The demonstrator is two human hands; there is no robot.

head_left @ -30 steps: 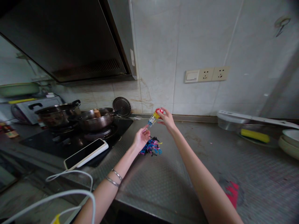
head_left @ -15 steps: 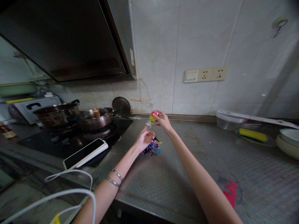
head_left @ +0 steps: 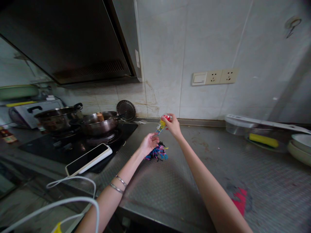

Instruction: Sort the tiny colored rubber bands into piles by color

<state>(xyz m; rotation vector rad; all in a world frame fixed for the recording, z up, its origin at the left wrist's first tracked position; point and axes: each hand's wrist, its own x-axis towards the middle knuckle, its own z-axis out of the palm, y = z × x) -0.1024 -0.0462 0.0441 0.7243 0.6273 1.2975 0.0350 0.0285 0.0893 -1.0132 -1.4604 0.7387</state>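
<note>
While angling forearms [head_left: 205,176] inward from below, pinches a glossy, round-topped red-and-yellow item [head_left: 163,123] at frame centre with fingers of the right hand [head_left: 173,125]; curls the left hand [head_left: 148,144] at its narrower end, cannot tell whether gripping, beside a stringy tangle [head_left: 159,153] on textured metal bench [head_left: 167,191].

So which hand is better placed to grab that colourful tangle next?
Probably the left hand: it appears closer to the colourful tangle, while the right hand holds the red-and-yellow item. Whether the left also grips that item's lower end is unclear.
</note>
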